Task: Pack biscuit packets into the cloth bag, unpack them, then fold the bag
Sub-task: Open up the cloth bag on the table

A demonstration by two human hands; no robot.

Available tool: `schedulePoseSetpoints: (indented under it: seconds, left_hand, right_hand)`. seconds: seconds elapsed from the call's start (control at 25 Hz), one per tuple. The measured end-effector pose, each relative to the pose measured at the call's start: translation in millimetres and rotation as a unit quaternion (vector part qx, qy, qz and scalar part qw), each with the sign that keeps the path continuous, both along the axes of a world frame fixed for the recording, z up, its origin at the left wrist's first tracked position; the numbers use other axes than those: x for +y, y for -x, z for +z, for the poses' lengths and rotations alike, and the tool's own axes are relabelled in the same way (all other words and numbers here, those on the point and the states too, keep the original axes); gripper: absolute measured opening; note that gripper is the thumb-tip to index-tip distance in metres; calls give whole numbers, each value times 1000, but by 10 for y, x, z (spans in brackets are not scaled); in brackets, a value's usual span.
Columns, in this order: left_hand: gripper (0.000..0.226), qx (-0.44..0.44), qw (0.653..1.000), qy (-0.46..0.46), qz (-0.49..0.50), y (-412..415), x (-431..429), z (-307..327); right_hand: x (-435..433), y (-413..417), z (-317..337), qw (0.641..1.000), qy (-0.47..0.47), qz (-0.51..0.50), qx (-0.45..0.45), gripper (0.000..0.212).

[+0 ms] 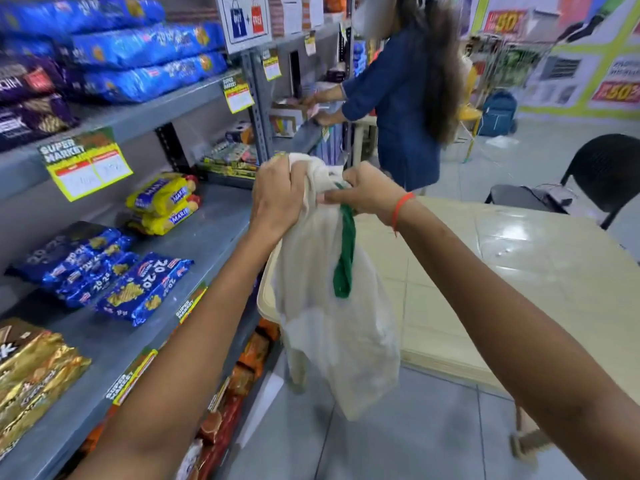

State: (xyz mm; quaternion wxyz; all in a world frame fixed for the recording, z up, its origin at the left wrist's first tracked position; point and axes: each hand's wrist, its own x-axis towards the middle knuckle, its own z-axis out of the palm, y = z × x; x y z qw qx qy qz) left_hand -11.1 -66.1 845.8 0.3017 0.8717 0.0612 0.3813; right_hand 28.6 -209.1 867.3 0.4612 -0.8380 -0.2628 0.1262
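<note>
beside grey shelves (pixel 207 244), cloth bag (pixel 332 327) in both hands' grip

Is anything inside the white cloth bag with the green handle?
Both hands, left hand and right hand, bunch the white cloth bag shut at its top. It hangs limp with no packet-shaped bulge, but the cloth hides its inside.

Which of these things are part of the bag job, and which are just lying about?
Part of the job: cloth bag bunched in the left hand and right hand; blue biscuit packets; yellow biscuit packets.

Just there: beige table, black chair, blue backpack, another person.
</note>
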Motion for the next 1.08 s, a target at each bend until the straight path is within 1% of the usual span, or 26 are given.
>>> schedulePoseSetpoints:
  seconds: [0.08,0.16,0.24,0.28,0.32,0.4,0.44,0.52,0.64,0.72,0.8,0.92,1.0,1.04,1.08]
  left_hand:
    - [47,8,1000,2,-5,-339,32,138]
    - [36,19,1000,2,-14,-668,75,180]
    - [30,29,999,5,-23,-966,139,150]
    - [29,33,999,13,-24,-1076,176,99]
    - [29,35,999,25,-26,-1202,228,16]
    - [37,34,998,43,-44,-1465,352,-162]
    - [40,35,997,49,-53,-1580,421,-279]
    - [37,54,995,42,-68,-1737,533,-502]
    - [33,92,992,27,-88,-1911,649,-807]
    - [36,113,988,31,-99,-1957,689,-1015]
    - [38,132,987,7,-95,-1953,726,-1264]
    - [35,208,974,-65,-65,-1847,764,-1802]
    - [33,279,953,-107,-56,-1727,771,-2158]
    - [35,312,942,-109,-50,-1681,769,-2313]
    - [39,342,934,-95,-48,-1644,767,-2426]
  right_hand:
    - [54,-292,55,999,-37,-31,-14,38]
    - [137,-646,18,995,-50,-70,-44,36]
    - [232,-1023,-77,992,-54,-95,-63,23]
    - [266,-1158,-134,991,-53,-98,-70,22]
    - [303,-1298,-212,990,-50,-102,-79,26]
    - [409,-1566,-389,988,-35,-119,-93,44]
    - [457,-1664,-481,987,-24,-125,-99,46]
    - [511,-1805,-648,984,-13,-135,-115,39]
    - [539,-2015,-840,983,-34,-135,-120,28]
    - [564,-2121,-1036,988,-34,-117,-95,23]
    - [610,-2163,-1350,989,-17,-128,-66,23]
    - [655,-2069,-1934,985,16,-161,-59,22]
    - [643,-1991,-2330,988,59,-132,-55,21]
    - [632,-1958,-2494,990,88,-106,-34,27]
    - [611,-1924,-2621,991,110,-75,-6,39]
